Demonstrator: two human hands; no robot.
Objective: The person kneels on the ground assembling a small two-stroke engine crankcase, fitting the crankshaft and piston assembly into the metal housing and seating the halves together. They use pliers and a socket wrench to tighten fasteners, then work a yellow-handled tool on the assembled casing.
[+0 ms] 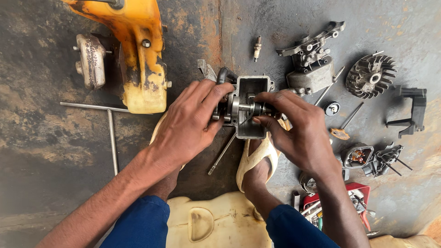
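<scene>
A grey metal crankcase half [251, 87], open like a small box, sits on the stained floor between my feet. A steel crankshaft [245, 107] lies across its opening. My left hand [190, 121] grips the crankcase's left side and the shaft end there. My right hand [294, 124] pinches the shaft's right end with thumb and fingers. A thin metal rod [223, 153] slants out from under the case.
A worn yellow engine housing [140, 55] and a rusty muffler [91, 59] lie upper left, a T-shaped wrench [110, 124] below them. A spark plug [257, 47], engine block [312, 69], finned flywheel [370, 76], black bracket [415, 110], screwdriver [342, 131] and red toolbox [356, 200] lie right.
</scene>
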